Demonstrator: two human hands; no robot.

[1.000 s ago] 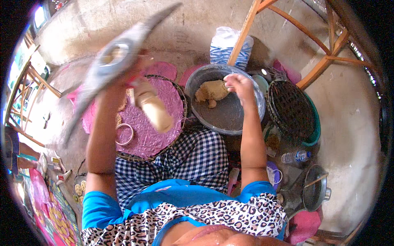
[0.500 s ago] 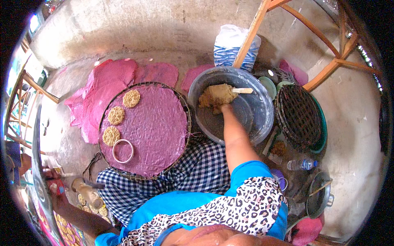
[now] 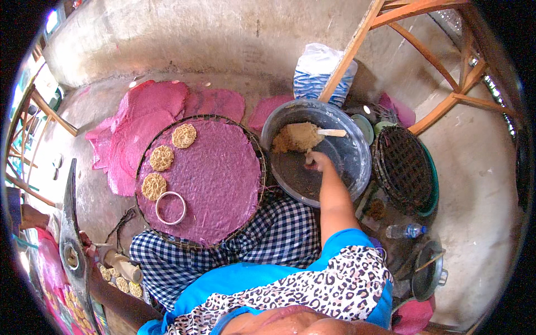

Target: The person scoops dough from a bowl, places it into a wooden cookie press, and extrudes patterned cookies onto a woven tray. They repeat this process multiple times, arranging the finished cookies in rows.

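Note:
Inside the dark round basin (image 3: 357,178), my right hand (image 3: 318,161) is curled just nearer than a lump of tan dough (image 3: 296,137). Whatever its fingers hold is too small to make out. A pale flat handle (image 3: 332,133) sticks out of the dough. At the far left, my left hand (image 3: 86,243) is by a grey metal bar with a hole (image 3: 71,257), which partly hides its fingers. A purple-covered round tray (image 3: 223,173) rests by my checked lap. On it lie three noodle-like coiled discs (image 3: 162,158) and a pale ring (image 3: 171,223).
Pink sheeting (image 3: 156,106) lies beyond the tray. A blue-and-white bag (image 3: 324,72) stands behind the basin beside a wooden frame (image 3: 352,50). To the right are a dark woven basket (image 3: 402,167), a water bottle (image 3: 406,230) and a pot (image 3: 427,273). More coiled discs (image 3: 123,285) lie lower left.
My right hand has come out of the dough and drawn back toward me, its fingers now curled. On the left, the metal bar has swung and shows broader. The view has shifted slightly.

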